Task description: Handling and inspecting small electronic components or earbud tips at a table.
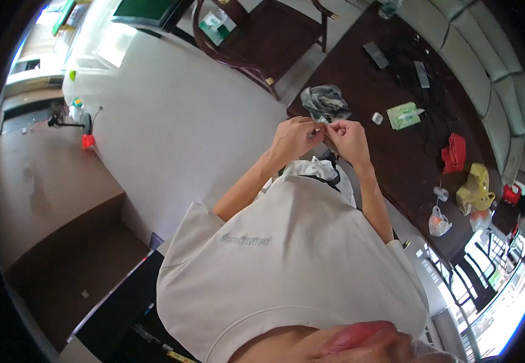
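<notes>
My left hand [295, 138] and my right hand [349, 141] meet in front of my waist, fingertips nearly touching. Between them is a small, shiny, pale piece [322, 120], perhaps clear plastic, pinched by the fingers of both hands; its shape is mostly hidden. Just beyond the fingertips, a crumpled grey patterned cloth [325, 100] lies on the near corner of the dark wooden table [350, 68]. A small white object [377, 118] and a green pack of tissues [403, 116] rest on the table to the right of my hands.
Cables, a grey box [375, 55], a red folded item [453, 153], a yellow plastic bag [475, 188] and a small white bag [438, 222] are spread over the table. A wooden armchair [267, 36] stands beyond my hands. A pale sofa [475, 45] lines the table's far side.
</notes>
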